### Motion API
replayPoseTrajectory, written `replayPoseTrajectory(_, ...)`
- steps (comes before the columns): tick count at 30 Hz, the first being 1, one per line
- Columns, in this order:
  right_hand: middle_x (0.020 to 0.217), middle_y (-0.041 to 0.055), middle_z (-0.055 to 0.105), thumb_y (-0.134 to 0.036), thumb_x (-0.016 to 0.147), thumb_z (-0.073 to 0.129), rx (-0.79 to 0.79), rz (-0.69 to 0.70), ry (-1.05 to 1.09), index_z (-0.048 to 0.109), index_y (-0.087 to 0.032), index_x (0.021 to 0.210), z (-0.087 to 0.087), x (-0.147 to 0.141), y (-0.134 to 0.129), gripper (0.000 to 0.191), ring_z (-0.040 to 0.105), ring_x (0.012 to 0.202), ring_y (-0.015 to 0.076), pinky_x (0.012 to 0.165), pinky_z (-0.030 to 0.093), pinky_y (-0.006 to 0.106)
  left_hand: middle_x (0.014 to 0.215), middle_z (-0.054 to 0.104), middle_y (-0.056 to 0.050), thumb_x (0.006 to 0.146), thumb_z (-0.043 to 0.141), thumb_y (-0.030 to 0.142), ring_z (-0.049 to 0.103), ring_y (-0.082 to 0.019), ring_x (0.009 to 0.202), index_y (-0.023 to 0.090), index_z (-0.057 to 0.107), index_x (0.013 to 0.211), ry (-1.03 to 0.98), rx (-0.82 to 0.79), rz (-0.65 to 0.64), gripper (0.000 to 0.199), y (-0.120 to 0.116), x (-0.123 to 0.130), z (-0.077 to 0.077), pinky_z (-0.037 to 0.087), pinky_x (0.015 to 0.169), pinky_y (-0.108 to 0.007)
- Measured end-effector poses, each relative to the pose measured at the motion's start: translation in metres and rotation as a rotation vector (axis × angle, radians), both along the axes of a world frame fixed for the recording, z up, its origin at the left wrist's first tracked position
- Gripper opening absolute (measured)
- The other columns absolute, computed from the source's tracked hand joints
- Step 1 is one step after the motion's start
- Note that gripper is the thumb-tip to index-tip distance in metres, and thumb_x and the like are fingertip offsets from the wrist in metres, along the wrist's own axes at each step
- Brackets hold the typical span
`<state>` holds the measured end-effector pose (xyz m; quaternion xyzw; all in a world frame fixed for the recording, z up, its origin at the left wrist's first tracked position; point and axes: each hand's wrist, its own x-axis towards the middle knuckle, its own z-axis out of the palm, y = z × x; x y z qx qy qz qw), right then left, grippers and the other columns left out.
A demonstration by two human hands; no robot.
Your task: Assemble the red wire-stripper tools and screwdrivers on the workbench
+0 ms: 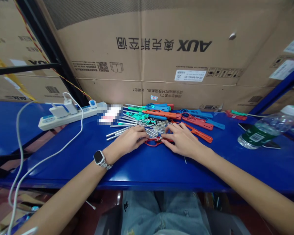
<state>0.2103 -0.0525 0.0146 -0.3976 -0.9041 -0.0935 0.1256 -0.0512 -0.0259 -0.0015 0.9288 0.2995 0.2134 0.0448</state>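
Note:
My left hand [133,138], with a watch on its wrist, has its fingers closed at the left end of a red lighter casing [150,144] with a trigger-guard loop. My right hand [182,138] pinches the right part of the same casing; its fingertips partly hide it. Just beyond the hands lie silver metal tubes [114,134] and a pile of small clear and metallic parts [153,130]. Teal-green plastic pieces [137,116] sit behind them. Orange [164,114], red [198,122] and blue [159,107] long-nosed lighter casings are spread behind and to the right.
A white power strip [61,120] with chargers and cables is on the left of the blue table [137,173]. A clear bottle [263,130] lies at the right, over a dark flat object [271,144]. A large cardboard box [147,71] stands along the back.

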Motion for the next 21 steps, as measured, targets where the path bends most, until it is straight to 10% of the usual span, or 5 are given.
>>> replayPoseTrajectory(21, 0.088, 0.0024, 0.063, -0.013, 0.091, 0.064, -0.328, 0.076, 0.473, 0.069, -0.018, 0.090, -0.022, -0.023, 0.022, 0.007, 0.054, 0.068, 0.0126, 0.068, 0.044, 0.027, 0.091, 0.063, -0.006, 0.101, 0.054, 0.025, 0.062, -0.021, 0.087, 0.019, 0.069, 0.098, -0.044, -0.105, 0.087, 0.017, 0.000, 0.003, -0.005, 0.052, 0.078, -0.035)
